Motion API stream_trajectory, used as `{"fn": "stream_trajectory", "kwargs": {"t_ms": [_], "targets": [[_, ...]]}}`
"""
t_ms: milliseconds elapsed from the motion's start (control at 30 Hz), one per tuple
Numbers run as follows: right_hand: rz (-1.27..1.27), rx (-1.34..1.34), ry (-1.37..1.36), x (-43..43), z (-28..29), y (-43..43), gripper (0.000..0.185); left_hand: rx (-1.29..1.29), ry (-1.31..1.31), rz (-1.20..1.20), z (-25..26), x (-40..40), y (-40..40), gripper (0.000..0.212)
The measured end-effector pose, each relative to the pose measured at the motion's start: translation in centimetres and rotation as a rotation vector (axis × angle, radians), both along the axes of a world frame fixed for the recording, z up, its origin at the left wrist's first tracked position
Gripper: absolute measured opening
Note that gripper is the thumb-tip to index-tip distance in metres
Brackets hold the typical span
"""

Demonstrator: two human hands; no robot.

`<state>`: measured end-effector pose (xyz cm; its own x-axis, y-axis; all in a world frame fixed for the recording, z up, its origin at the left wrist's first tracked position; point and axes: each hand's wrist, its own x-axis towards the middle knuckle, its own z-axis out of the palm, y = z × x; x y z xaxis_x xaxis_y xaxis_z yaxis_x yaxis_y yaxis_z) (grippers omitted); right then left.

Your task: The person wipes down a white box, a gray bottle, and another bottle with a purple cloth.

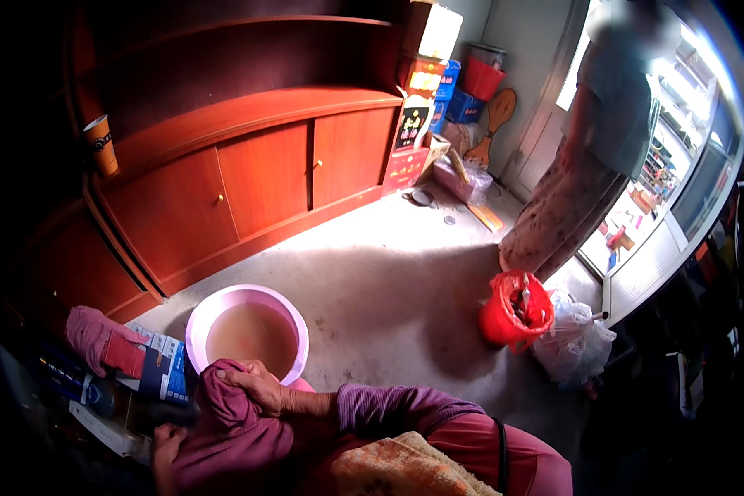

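Note:
My right hand (257,387) grips a bunched part of a dark pink cloth (242,446) at the near rim of a pale pink plastic basin (299,366). Murky brown water (254,335) fills the basin's lower part. The rest of the cloth hangs down towards my lap. Low at the left, my left hand (168,441) rests against the cloth's left side with its fingers curled; whether it pinches any fabric is hidden. An orange patterned towel (403,465) lies across my lap.
Boxes (173,369) and a pink rag (96,335) lie left of the basin. A reddish wooden cabinet (266,167) stands ahead, bearing a paper cup (102,146). At right are a red bin (502,319), a plastic bag (576,341) and a standing person (614,124) by a doorway.

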<state>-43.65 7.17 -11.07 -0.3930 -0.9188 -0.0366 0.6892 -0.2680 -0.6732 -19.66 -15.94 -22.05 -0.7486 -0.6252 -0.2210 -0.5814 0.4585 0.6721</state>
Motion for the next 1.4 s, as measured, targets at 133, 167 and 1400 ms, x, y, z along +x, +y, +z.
{"fn": "stream_trajectory", "kwargs": {"t_ms": [133,167,1400], "targets": [[-0.029,0.054,0.009,-0.4,-0.8,-0.3,0.017,0.122,-0.026,0.029,3.6,-1.1,2.0,0.025],[-0.035,0.070,0.016,-0.5,-1.4,-0.4,0.018,0.149,-0.033,0.013,4.3,-1.2,2.2,0.027],[0.153,-0.020,0.342,3.6,-1.1,-1.4,0.015,-0.023,0.008,0.100,4.3,3.9,3.5,0.029]]}}
